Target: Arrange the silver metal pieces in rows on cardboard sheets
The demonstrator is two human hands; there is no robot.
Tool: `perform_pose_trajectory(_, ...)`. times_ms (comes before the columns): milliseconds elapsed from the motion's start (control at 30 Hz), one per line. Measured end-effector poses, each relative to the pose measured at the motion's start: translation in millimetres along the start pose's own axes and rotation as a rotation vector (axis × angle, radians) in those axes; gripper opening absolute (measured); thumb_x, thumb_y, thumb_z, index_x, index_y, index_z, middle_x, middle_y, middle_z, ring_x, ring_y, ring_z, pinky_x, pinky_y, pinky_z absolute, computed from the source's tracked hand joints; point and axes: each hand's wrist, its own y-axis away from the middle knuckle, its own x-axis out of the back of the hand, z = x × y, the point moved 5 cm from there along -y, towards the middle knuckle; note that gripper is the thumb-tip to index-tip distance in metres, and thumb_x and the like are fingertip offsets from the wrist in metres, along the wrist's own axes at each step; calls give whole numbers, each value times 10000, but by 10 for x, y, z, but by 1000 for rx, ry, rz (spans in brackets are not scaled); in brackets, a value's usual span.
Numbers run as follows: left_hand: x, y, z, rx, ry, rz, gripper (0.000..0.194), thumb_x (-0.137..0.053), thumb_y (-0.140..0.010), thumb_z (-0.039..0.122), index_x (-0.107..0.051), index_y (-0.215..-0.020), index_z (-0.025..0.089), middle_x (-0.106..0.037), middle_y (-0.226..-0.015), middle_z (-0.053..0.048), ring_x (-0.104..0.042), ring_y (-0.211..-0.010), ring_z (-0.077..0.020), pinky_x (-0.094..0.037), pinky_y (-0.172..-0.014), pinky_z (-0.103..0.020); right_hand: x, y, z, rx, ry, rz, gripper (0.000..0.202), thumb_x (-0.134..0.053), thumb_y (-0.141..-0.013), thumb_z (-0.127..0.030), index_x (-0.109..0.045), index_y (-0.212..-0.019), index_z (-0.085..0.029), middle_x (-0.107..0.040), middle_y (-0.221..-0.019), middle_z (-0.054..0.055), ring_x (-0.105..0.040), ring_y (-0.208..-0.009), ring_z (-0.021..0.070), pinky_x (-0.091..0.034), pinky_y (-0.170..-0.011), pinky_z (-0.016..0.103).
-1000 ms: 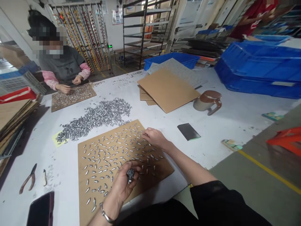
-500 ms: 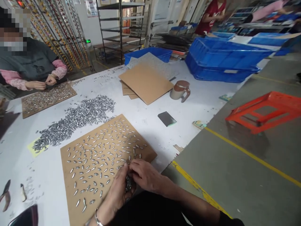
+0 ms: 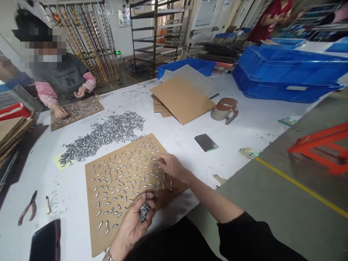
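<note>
Cupped in my left hand [image 3: 137, 219] is a clump of small silver pieces [image 3: 144, 211], above the near edge of a brown board [image 3: 91, 203]. My right hand [image 3: 171, 166] is over the board's right part, its fingers pinched together at the surface; whatever is between them is too small to make out. Many spindle-shaped silver pieces lie spaced over the board. Beyond it, a long heap of the same pieces [image 3: 108, 132] rests on the white table, its left end on a yellow paper [image 3: 60, 162].
A mug [image 3: 224, 110], a dark block [image 3: 206, 142] and stacked brown boards [image 3: 182, 99] stand beyond my right hand. Pliers [image 3: 29, 209] and a phone [image 3: 45, 241] lie at left. Across the table a person [image 3: 66, 78] works at another board [image 3: 81, 108]. Blue crates [image 3: 282, 76] sit at back right.
My right hand has moved away from my left hand, forward over the board. My left hand's palm has opened to view, showing the silver pieces. The view has shifted left.
</note>
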Motion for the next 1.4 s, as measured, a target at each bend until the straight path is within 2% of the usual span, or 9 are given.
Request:
perform_pose_trajectory(100,73,-16,87,-121,-99,75,384,-800,-814,444,-653,-958,120,-592,-720,-28,-443,-459,-44,-149,-337,-153,-117,-235,-13,9,154,-135,168,-547,-895,-112,-697,-882,-186,-708,-937,59,-620,-926,182,-431,-834,269)
perform_pose_trajectory(200,123,-38,133,-129,-117,111,456,-829,-780,466,-671,-1016,110,-536,-658,15,-381,-437,-25,-113,-354,-157,-205,-350,-14,18,263,-218,203,-509,-938,-131,-698,-883,-180,-700,-951,73,-615,-942,183,-408,-822,262)
perform_pose_trajectory(433,130,-69,115,-121,-44,158,492,-825,-764,367,-654,-1148,113,-625,-774,-35,-465,-503,-54,-206,-393,-168,-304,-264,-24,-49,322,-158,229,-487,-957,-152,-687,-849,-178,-709,-897,62,-608,-906,181,-401,-817,262)
perform_pose_trajectory(600,134,-115,84,-124,-114,192,369,-831,-767,391,-619,-967,165,-664,-791,-27,-474,-514,-47,-236,-424,-151,-297,-152,-60,-101,372,-138,196,-509,-973,-208,-675,-871,-180,-693,-934,72,-603,-864,184,-390,-752,270)
perform_pose_trajectory(700,140,-116,80,-103,-128,180,358,-841,-768,400,-615,-914,164,-657,-771,-19,-480,-529,-44,-267,-445,-148,-188,-159,-38,-122,363,-119,220,-493,-996,-228,-677,-879,-193,-685,-927,61,-609,-863,178,-387,-729,262)
perform_pose_trajectory(833,153,-93,121,-108,-107,184,393,-873,-736,402,-626,-916,155,-612,-716,8,-442,-502,-28,-222,-422,-145,38,-211,61,-166,380,-42,227,-483,-1018,-239,-694,-948,-191,-692,-1003,71,-624,-915,180,-399,-756,253)
perform_pose_trajectory(1000,159,-116,136,-123,-106,171,396,-886,-722,404,-620,-874,152,-578,-685,23,-421,-489,-23,-160,-399,-145,-66,-254,101,-95,429,-187,219,-521,-1007,-257,-701,-905,-185,-696,-996,81,-635,-913,194,-412,-765,269)
perform_pose_trajectory(1200,182,-150,98,-124,-107,181,390,-911,-685,378,-677,-880,135,-601,-689,9,-425,-488,-19,-162,-398,-144,-262,-323,69,-81,495,-225,221,-505,-996,-228,-705,-916,-177,-695,-1000,103,-643,-949,222,-428,-761,285)
perform_pose_trajectory(1400,152,-126,169,-152,-116,225,443,-933,-626,333,-729,-967,138,-681,-790,-35,-461,-523,-24,-196,-394,-138,-133,-244,46,-129,438,-211,231,-499,-1004,-250,-708,-921,-193,-692,-993,86,-636,-915,205,-420,-749,281)
